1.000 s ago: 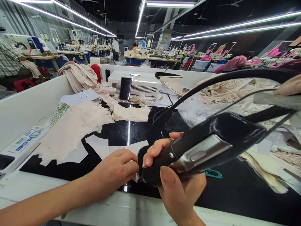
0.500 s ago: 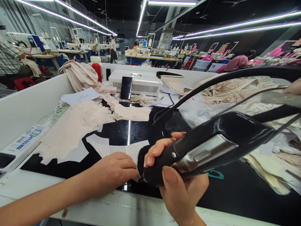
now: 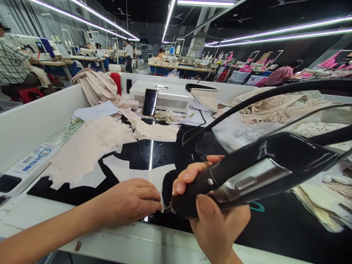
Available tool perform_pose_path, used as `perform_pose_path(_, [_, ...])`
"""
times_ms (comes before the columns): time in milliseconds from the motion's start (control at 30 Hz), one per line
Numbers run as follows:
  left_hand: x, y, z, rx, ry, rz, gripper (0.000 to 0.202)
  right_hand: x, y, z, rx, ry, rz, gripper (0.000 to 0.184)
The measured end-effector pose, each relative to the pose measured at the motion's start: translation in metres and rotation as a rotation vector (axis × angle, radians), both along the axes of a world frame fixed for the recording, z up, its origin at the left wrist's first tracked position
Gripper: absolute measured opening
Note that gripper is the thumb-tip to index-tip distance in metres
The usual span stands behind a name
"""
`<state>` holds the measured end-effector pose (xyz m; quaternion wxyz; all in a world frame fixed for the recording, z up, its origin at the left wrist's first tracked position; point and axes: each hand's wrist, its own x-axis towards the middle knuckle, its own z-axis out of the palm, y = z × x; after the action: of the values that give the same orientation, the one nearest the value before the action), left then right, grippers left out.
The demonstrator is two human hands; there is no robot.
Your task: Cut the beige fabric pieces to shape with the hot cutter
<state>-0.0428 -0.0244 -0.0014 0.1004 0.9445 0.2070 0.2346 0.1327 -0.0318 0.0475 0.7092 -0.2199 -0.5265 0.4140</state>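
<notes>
My right hand [image 3: 211,216] is wrapped around the front of a large glossy black handheld tool [image 3: 255,172] with a metal plate on its side and a thick black cable [image 3: 275,91] arching away to the right. Its tip points down at the glossy black tabletop [image 3: 275,227]. My left hand [image 3: 132,200] lies palm down with fingers curled, pressing a white cut piece [image 3: 154,176] against the table just left of the tool's tip. What the fingertips pinch is hidden.
Beige cut fabric pieces [image 3: 88,146] lie at the left. A white box [image 3: 167,97] with a phone [image 3: 150,102] leaning on it stands at the back. Lace fabric [image 3: 277,106] is piled at the right. A white wall [image 3: 33,121] bounds the table. Other people work at distant sewing tables.
The view has shifted slightly. Both hands and the tool stay nearly where they were, with the tool's tip by my left fingertips.
</notes>
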Motion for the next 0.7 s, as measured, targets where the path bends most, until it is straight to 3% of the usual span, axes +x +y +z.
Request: perform_pose_path(700, [-0.0010,-0.0010,-0.0013,-0.009,-0.043,0.014,0.016,0.0022,0.0028,0.0028,-0.043,0.017,-0.061,0.041])
